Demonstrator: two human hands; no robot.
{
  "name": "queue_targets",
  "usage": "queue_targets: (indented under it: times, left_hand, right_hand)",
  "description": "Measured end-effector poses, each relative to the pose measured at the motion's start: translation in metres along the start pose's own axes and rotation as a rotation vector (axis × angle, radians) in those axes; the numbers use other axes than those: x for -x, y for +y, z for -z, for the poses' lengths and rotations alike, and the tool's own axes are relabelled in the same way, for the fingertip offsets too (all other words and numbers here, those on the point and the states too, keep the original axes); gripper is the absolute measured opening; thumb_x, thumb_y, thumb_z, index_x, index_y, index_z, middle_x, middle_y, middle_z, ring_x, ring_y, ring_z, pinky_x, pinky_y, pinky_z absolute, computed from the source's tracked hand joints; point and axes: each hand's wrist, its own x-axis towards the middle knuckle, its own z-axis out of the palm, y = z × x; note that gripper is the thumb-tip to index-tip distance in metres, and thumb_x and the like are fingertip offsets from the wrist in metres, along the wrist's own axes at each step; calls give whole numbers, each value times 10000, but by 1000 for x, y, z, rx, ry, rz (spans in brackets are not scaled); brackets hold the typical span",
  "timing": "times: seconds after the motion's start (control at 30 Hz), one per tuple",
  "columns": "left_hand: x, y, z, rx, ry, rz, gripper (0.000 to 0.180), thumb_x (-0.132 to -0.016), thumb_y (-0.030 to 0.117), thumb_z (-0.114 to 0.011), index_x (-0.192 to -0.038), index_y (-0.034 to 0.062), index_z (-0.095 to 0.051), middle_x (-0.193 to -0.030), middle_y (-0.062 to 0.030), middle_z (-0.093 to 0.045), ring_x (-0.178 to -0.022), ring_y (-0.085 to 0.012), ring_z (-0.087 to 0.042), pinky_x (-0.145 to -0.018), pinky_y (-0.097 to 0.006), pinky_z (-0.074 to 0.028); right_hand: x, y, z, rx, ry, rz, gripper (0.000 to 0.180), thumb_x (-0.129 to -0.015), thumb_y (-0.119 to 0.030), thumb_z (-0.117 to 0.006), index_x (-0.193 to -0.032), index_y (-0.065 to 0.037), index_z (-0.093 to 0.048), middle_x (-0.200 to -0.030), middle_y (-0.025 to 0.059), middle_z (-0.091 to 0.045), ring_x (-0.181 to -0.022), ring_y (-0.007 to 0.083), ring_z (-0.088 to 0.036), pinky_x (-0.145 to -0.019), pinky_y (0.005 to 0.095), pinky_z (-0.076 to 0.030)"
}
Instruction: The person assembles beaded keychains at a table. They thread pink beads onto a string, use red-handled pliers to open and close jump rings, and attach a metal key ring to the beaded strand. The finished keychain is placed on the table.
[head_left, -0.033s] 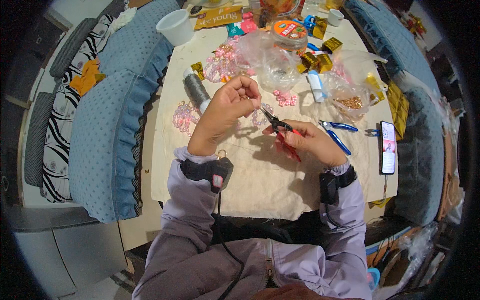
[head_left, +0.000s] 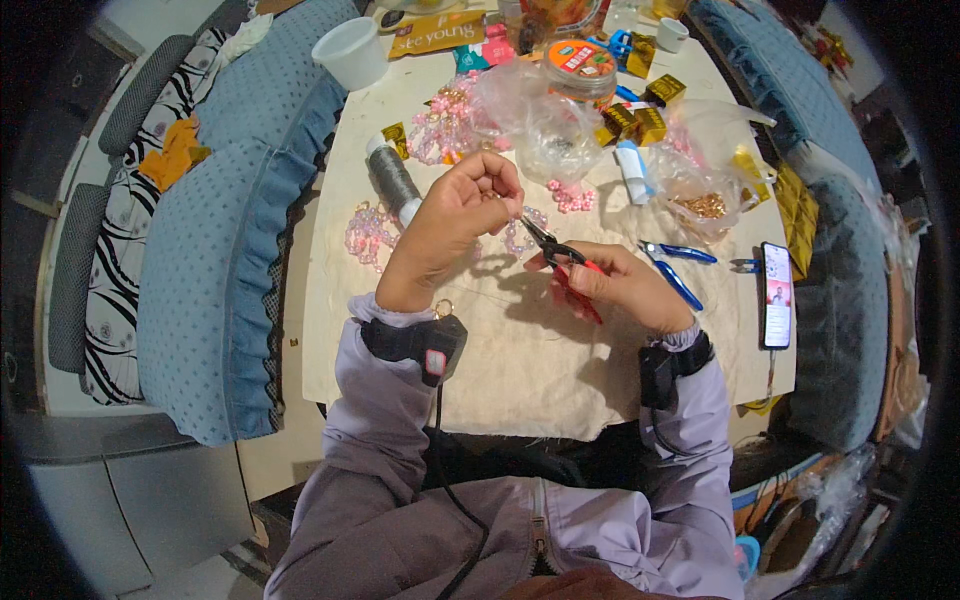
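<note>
Nearest the camera, two lilac sleeves with dark wrist straps come up from the lower edge onto a table spread with a pale cloth. The right hand is closed around red-handled pliers, their dark nose pointing up and left toward the other hand; the left hand is raised above the cloth with its fingertips pinched narrow on something too small to make out (a bead or a bit of wire, I cannot tell which), just beside the plier tips. Against the other picture, taken at the same instant, nothing has shifted — both hands and the pliers sit in the same pose, so the work looks held at this fine pinch-and-grip step, not moving on. Just behind the left hand lie pink beaded pieces on the cloth, and a grey spool of thread lies tilted beside them. To the right of the right hand rest blue-handled pliers, and further right a phone lies lit near the table edge. Further back sit crumpled clear plastic bags, some small gold boxes, a bag of golden beads, a round tub with an orange lid and — at the far left corner — a white cup. Blue cushioned seats flank the table.
</note>
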Motion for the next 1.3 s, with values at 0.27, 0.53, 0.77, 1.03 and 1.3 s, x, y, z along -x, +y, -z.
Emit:
queue_targets:
  times: [0.27,0.53,0.77,1.03,1.3]
  left_hand:
    - [2,0,1,-3,-59,31,172,-909,35,-686,-1053,62,-596,-932,22,-605,-818,-39,-560,-701,-196,-452]
    - [6,3,4,7,-129,78,202,-885,75,-685,-1053,82,-572,-932,18,-593,-791,-38,-527,-709,-191,-426]
    - [4,-2,16,29,-170,92,271,-896,91,-719,-1121,65,-571,-972,-8,-624,-797,-45,-562,-688,-185,-447]
    - [1,-10,18,238,-143,43,324,-959,93,-711,-1229,34,-541,-997,-86,-666,-753,-78,-594,-644,-185,-463]
    - [-4,-31,22,275,-6,29,305,-994,137,-692,-1233,15,-547,-972,-88,-661,-728,-91,-611,-570,-174,-431]
  right_hand:
    - [-1,1,-2,-5,-5,-10,598,-1002,-500,-622,-1375,-32,-629,-893,1,-626,-680,68,-550,-603,224,-437]
    - [1,-1,-4,-89,-49,-40,456,-1028,-380,-634,-1361,-69,-652,-786,-42,-586,-638,35,-506,-533,203,-390]
    - [0,2,-6,-126,-35,-66,425,-1016,-342,-654,-1341,-69,-671,-739,-61,-566,-588,18,-474,-496,192,-364]
    - [-1,3,-10,-124,69,-32,423,-1006,-354,-664,-1306,-56,-691,-722,-72,-548,-564,13,-449,-476,196,-329]
    - [-4,3,-9,-94,98,-22,424,-1020,-358,-648,-1312,-52,-685,-698,-80,-511,-551,14,-431,-481,202,-323]
